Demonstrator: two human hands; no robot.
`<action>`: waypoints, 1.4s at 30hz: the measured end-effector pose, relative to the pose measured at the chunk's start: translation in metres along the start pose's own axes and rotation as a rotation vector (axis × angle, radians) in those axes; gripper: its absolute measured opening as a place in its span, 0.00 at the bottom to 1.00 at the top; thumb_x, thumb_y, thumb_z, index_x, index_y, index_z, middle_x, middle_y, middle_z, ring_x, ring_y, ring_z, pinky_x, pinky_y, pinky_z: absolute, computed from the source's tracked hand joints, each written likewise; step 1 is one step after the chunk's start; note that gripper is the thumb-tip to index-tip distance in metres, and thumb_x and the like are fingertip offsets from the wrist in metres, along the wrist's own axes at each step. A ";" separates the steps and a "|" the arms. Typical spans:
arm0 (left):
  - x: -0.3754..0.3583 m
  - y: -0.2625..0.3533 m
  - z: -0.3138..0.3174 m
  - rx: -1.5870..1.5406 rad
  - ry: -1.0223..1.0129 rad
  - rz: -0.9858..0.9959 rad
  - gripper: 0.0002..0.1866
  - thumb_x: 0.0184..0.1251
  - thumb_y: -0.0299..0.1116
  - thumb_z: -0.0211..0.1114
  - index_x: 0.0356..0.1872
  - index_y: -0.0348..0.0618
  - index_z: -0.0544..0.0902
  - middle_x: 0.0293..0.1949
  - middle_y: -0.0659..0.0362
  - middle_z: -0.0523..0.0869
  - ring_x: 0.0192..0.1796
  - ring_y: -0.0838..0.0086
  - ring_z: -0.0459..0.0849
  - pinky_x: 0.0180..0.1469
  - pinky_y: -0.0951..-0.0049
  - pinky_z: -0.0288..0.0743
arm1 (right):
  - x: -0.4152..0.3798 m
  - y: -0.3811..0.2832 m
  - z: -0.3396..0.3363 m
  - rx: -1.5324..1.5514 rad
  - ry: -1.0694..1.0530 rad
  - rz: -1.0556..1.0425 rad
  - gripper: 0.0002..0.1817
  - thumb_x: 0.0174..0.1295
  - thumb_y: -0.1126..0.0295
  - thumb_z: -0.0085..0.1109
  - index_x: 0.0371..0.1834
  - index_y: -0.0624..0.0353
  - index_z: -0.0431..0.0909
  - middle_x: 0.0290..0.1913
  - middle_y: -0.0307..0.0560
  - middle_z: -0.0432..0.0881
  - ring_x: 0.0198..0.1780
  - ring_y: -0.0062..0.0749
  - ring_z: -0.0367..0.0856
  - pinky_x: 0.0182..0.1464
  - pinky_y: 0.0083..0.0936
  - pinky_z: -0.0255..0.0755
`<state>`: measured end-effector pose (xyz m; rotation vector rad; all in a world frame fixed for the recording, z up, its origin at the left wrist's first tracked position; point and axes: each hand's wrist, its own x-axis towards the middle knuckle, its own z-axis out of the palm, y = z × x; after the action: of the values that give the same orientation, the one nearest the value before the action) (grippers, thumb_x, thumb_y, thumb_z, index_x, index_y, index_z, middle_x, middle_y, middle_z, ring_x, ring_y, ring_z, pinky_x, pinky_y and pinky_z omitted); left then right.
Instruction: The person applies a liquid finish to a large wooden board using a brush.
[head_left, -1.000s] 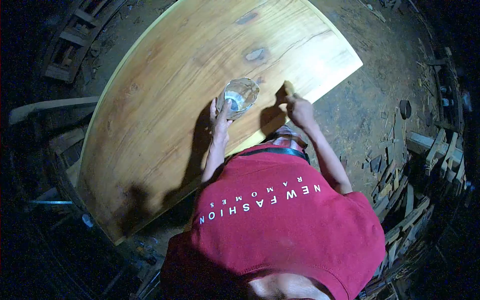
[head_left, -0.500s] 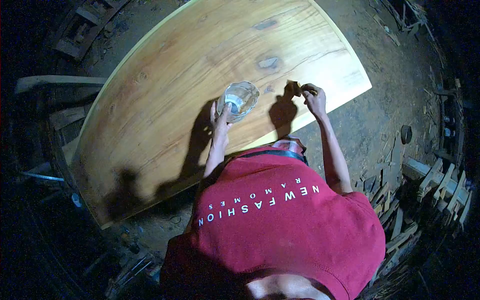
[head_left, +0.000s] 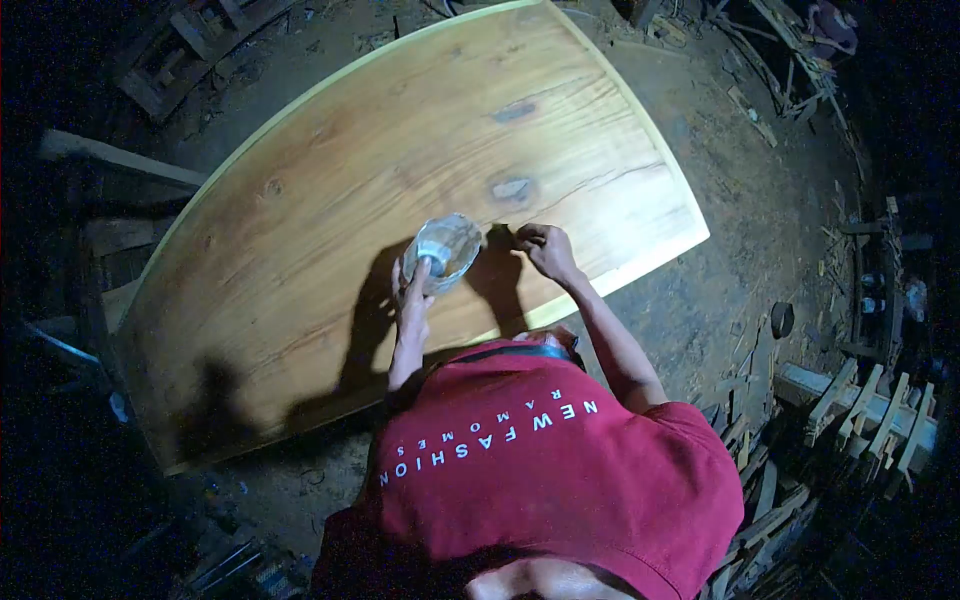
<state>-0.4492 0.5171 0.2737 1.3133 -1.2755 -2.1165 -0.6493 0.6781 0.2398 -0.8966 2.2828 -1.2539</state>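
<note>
Big wooden slab (head_left: 300, 250) over dirt floor, left hand (head_left: 412, 290) gripping clear plastic container (head_left: 443, 250) standing on slab near its front edge, right hand (head_left: 545, 247) just beside it, fingers curled tight, pinched item too small to identify, scrap wood pile (head_left: 860, 400) far right

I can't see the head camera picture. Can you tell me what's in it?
A person in a red shirt leans over a big wooden tabletop, the left hand holding a clear container and the right hand pressed on the wood beside it. Wood scraps litter the dirt floor.
</note>
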 end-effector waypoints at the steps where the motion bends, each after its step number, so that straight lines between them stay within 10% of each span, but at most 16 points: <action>1: 0.001 -0.002 0.001 -0.007 0.026 -0.008 0.46 0.51 0.51 0.67 0.67 0.53 0.51 0.65 0.56 0.59 0.66 0.59 0.58 0.59 0.40 0.52 | 0.007 0.007 -0.011 -0.068 0.022 0.005 0.10 0.47 0.69 0.57 0.33 0.58 0.80 0.31 0.52 0.82 0.34 0.45 0.81 0.37 0.34 0.74; 10: 0.004 -0.006 0.007 -0.072 0.023 0.026 0.43 0.53 0.48 0.67 0.67 0.53 0.53 0.65 0.58 0.59 0.66 0.61 0.59 0.60 0.42 0.52 | 0.020 0.004 0.037 -0.624 0.046 -0.296 0.10 0.48 0.69 0.49 0.14 0.57 0.76 0.16 0.54 0.76 0.20 0.47 0.77 0.25 0.40 0.71; 12: 0.002 -0.004 0.010 -0.062 0.026 0.018 0.45 0.52 0.50 0.67 0.67 0.52 0.51 0.65 0.58 0.58 0.66 0.62 0.58 0.60 0.43 0.52 | 0.014 0.008 0.061 -0.653 -0.224 -0.239 0.07 0.44 0.68 0.53 0.22 0.59 0.77 0.20 0.58 0.77 0.24 0.49 0.78 0.29 0.42 0.72; 18: 0.009 -0.016 -0.002 -0.065 0.068 0.028 0.50 0.48 0.55 0.68 0.68 0.53 0.48 0.66 0.57 0.57 0.67 0.62 0.56 0.60 0.44 0.53 | 0.035 0.021 0.035 -0.182 -0.042 -0.144 0.11 0.45 0.72 0.55 0.34 0.54 0.80 0.30 0.50 0.81 0.34 0.47 0.80 0.38 0.36 0.74; 28: 0.014 -0.018 0.000 -0.033 0.096 -0.016 0.37 0.53 0.57 0.62 0.63 0.60 0.58 0.61 0.60 0.68 0.62 0.62 0.66 0.60 0.50 0.52 | 0.049 0.009 0.049 -0.590 0.058 -0.300 0.09 0.46 0.66 0.54 0.21 0.59 0.77 0.22 0.57 0.78 0.31 0.52 0.78 0.35 0.42 0.71; 30: 0.007 -0.007 0.004 -0.041 0.100 -0.011 0.37 0.53 0.57 0.62 0.63 0.59 0.59 0.61 0.60 0.68 0.62 0.63 0.66 0.60 0.51 0.52 | 0.037 -0.001 0.059 -0.599 -0.202 -0.283 0.08 0.45 0.67 0.53 0.21 0.61 0.77 0.22 0.58 0.78 0.29 0.53 0.78 0.33 0.43 0.71; 37: 0.031 -0.026 -0.027 -0.063 0.130 -0.039 0.41 0.49 0.63 0.61 0.62 0.53 0.64 0.61 0.60 0.69 0.63 0.68 0.64 0.62 0.57 0.49 | 0.063 0.012 0.040 -0.094 -0.074 -0.174 0.11 0.45 0.69 0.58 0.34 0.54 0.80 0.29 0.52 0.80 0.32 0.48 0.79 0.35 0.39 0.73; 42: 0.031 -0.032 -0.028 -0.059 0.129 -0.025 0.39 0.51 0.62 0.59 0.63 0.56 0.63 0.61 0.62 0.68 0.63 0.68 0.64 0.62 0.58 0.50 | 0.081 0.011 0.008 -0.400 -0.005 -0.086 0.11 0.46 0.67 0.58 0.35 0.51 0.79 0.34 0.50 0.80 0.36 0.48 0.78 0.37 0.40 0.72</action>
<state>-0.4368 0.4990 0.2263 1.4225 -1.1422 -2.0327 -0.7067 0.6211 0.2242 -1.1380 2.5630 -0.8332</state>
